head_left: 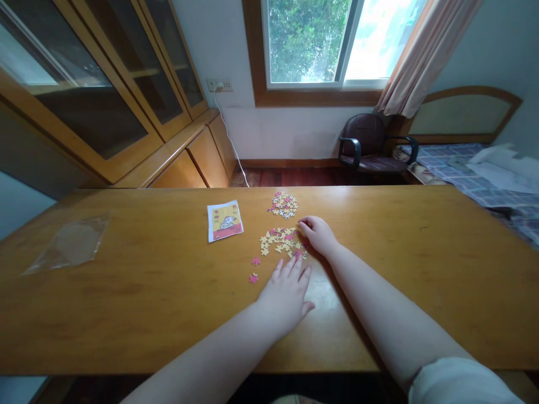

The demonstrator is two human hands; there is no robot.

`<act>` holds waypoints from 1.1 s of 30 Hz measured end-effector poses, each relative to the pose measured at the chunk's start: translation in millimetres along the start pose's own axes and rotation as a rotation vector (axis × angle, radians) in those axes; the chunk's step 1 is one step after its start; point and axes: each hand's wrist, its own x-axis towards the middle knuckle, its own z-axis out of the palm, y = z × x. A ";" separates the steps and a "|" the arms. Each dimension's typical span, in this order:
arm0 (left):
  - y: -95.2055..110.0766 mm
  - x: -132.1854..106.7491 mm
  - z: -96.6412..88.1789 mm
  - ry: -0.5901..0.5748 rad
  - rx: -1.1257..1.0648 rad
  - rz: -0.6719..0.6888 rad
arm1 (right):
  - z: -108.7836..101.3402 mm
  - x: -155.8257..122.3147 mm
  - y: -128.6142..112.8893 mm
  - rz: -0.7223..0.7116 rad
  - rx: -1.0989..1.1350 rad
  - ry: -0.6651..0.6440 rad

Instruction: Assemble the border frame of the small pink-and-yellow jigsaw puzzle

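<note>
Yellow and pink jigsaw pieces (275, 235) lie spread in a loose cluster at the middle of the table. My left hand (285, 293) rests palm down just in front of them, fingers spread, its fingertips at the cluster's near edge. At the cluster's right side, my right hand (319, 234) pinches a small yellow puzzle piece (298, 226) between thumb and forefinger. A denser pile of puzzle pieces (284, 205) sits farther back. Two pink pieces, one puzzle piece (256, 261) above another puzzle piece (253, 278), lie apart on the left.
A picture card (225, 221) with a white animal on yellow and pink lies left of the pieces. Farther left is a clear plastic bag (73, 241) on the wooden table (168, 314). Beyond the table stand an armchair (364, 137), a bed and a glass-door cabinet (147, 101).
</note>
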 end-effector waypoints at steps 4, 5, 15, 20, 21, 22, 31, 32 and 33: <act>5.5 23.1 9.9 0.045 0.007 -0.072 | 0.1 0.0 0.3 0.009 0.010 0.007; 5.7 23.4 12.7 0.035 0.001 -0.074 | 0.0 0.0 0.0 0.012 0.012 0.006; -2.6 -54.3 17.5 -0.211 -0.141 -0.086 | -1.5 1.1 -1.5 0.039 -0.010 -0.012; -4.1 -50.5 10.8 -0.120 -0.105 -0.076 | -2.2 1.0 -0.9 0.036 0.014 -0.015; -2.8 -41.9 10.3 -0.086 -0.101 -0.065 | -2.0 1.1 0.0 0.039 0.036 -0.011; -0.9 -31.2 10.3 -0.052 -0.090 -0.066 | -1.7 1.2 1.2 0.044 0.068 -0.004; 13.1 63.0 1.5 -0.004 -0.020 -0.090 | 3.2 4.1 14.8 0.138 0.456 0.116; 13.5 63.6 -1.3 -0.005 -0.026 -0.079 | 2.9 4.4 14.8 0.151 0.479 0.132; 14.0 61.5 -3.5 -0.008 -0.033 -0.056 | 2.2 4.6 14.3 0.161 0.492 0.147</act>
